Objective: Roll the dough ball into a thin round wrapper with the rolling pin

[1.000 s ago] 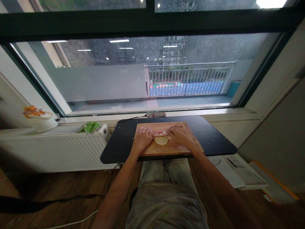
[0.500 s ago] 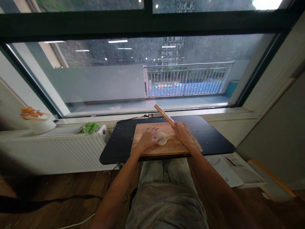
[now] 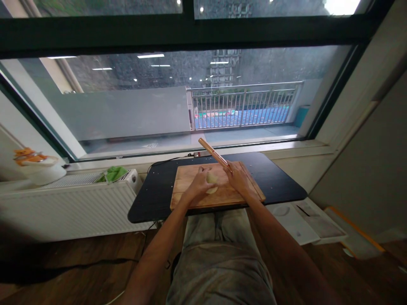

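A wooden cutting board (image 3: 187,178) lies on a small black table (image 3: 280,186) in front of me. My left hand (image 3: 199,184) is curled around a pale piece of dough (image 3: 212,179) in the middle of the board and lifts one edge of it. My right hand (image 3: 237,178) grips a thin wooden rolling pin (image 3: 211,151) by its near end. The pin slants up and to the left, off the board, toward the window.
A white radiator (image 3: 73,203) stands to the left with a green cloth (image 3: 112,173) and a white bowl (image 3: 40,171) on top. A large window fills the wall behind the table. White trays and papers (image 3: 305,218) lie on the wood floor at the right. Cables run across the floor at the left.
One second ago both hands pressed the rolling pin flat over the dough. Since then my right hand has lifted the pin up at a slant, and my left hand has moved onto the dough.
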`<action>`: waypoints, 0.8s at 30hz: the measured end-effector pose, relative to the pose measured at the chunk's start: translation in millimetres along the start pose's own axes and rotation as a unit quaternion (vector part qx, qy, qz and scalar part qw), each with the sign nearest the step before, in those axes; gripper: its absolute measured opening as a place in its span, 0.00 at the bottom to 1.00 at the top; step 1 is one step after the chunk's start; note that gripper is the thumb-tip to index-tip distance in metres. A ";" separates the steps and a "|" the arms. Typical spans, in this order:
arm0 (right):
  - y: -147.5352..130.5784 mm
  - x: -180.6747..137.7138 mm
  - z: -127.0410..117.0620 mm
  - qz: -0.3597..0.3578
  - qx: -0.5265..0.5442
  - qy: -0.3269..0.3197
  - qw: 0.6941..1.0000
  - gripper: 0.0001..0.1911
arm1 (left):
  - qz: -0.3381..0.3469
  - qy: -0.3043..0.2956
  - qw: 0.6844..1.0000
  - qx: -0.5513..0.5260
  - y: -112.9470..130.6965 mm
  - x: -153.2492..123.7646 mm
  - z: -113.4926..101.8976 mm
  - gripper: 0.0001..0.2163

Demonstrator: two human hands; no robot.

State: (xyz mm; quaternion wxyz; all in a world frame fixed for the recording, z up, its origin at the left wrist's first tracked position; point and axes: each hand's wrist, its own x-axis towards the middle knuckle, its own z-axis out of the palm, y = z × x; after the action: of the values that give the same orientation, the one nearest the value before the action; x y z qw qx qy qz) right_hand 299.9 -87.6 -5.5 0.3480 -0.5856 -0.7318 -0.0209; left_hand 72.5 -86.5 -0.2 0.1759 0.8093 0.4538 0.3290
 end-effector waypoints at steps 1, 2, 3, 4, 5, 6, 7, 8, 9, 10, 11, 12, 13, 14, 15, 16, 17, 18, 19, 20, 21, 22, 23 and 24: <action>-1.2 -0.4 -1.1 0.005 0.003 -0.002 1.000 0.26 | -0.009 0.013 1.000 -0.016 -1.3 1.4 -0.5 0.21; -2.1 -0.7 -2.1 0.009 0.005 -0.003 1.000 0.25 | -0.016 0.025 0.999 -0.035 -2.4 3.0 -1.2 0.14; -2.7 -0.7 -2.8 0.013 0.009 -0.003 1.000 0.25 | -0.022 0.038 0.997 -0.060 -3.3 4.5 -2.0 0.09; -2.8 -0.5 -3.2 0.014 0.017 0.000 1.000 0.25 | -0.027 0.054 0.994 -0.091 -3.9 5.9 -2.7 0.06; -2.4 -0.1 -3.1 0.012 0.032 0.006 0.999 0.25 | -0.031 0.073 0.989 -0.128 -4.3 7.0 -2.9 0.05; -1.8 0.5 -2.5 0.007 0.055 0.013 0.998 0.25 | -0.035 0.097 0.980 -0.168 -4.5 7.9 -2.7 0.06; -1.1 1.3 -1.4 0.000 0.084 0.021 0.996 0.24 | -0.039 0.123 0.970 -0.208 -4.7 8.4 -1.8 0.06; -0.5 2.0 0.3 -0.004 0.117 0.029 0.993 0.23 | -0.042 0.147 0.958 -0.244 -4.9 8.5 -0.3 0.07; -0.4 2.7 2.4 -0.004 0.151 0.035 0.988 0.22 | -0.045 0.168 0.945 -0.276 -5.3 8.3 1.5 0.09; -1.0 3.1 4.8 0.002 0.185 0.040 0.982 0.21 | -0.047 0.182 0.935 -0.301 -5.9 7.8 3.6 0.10; -2.4 3.2 7.4 0.014 0.217 0.044 0.975 0.19 | -0.047 0.192 0.926 -0.323 -6.7 7.0 5.7 0.11; -4.8 3.0 10.1 0.030 0.247 0.046 0.967 0.19 | -0.048 0.196 0.919 -0.340 -7.4 6.1 7.6 0.12; -8.1 2.6 12.6 0.047 0.278 0.044 0.959 0.19 | -0.047 0.196 0.913 -0.355 -8.1 5.0 9.0 0.13; -11.9 2.1 14.9 0.062 0.307 0.038 0.949 0.20 | -0.046 0.194 0.909 -0.365 -8.5 3.7 9.9 0.13; -16.2 1.8 16.7 0.074 0.333 0.030 0.939 0.21 | -0.043 0.190 0.908 -0.371 -8.6 2.3 10.2 0.13; -20.5 1.9 18.1 0.083 0.355 0.023 0.931 0.22 | -0.038 0.186 0.909 -0.371 -8.3 0.7 10.0 0.12; -24.6 2.4 18.9 0.088 0.371 0.014 0.924 0.23 | -0.032 0.182 0.912 -0.367 -7.8 -0.9 9.4 0.11; -28.2 3.4 19.2 0.092 0.383 0.009 0.919 0.24 | -0.027 0.176 0.916 -0.359 -7.0 -2.4 8.6 0.10; -31.2 4.8 19.1 0.097 0.392 0.007 0.915 0.24 | -0.022 0.171 0.921 -0.349 -6.3 -3.7 7.9 0.09; -33.5 6.5 18.7 0.101 0.399 0.007 0.911 0.24 | -0.019 0.168 0.925 -0.340 -5.6 -4.8 7.3 0.08; -35.0 8.3 18.2 0.106 0.405 0.007 0.908 0.24 | -0.017 0.167 0.927 -0.334 -5.3 -5.5 7.1 0.07; -36.0 10.2 17.5 0.110 0.411 0.007 0.905 0.24 | -0.017 0.168 0.929 -0.330 -5.2 -5.8 7.3 0.07; -36.5 11.9 16.9 0.114 0.417 0.007 0.902 0.24 | -0.017 0.169 0.929 -0.330 -5.5 -5.6 8.0 0.07; -36.6 13.4 16.3 0.117 0.423 0.005 0.899 0.24 | -0.018 0.169 0.928 -0.332 -6.2 -5.1 9.0 0.08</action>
State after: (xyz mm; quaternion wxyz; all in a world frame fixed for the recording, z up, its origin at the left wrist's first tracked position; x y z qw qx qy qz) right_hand 259.1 -80.6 3.1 0.5667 -0.4647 -0.5959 0.3282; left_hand 73.0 -87.5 -12.2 0.3614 0.6289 0.3560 0.5892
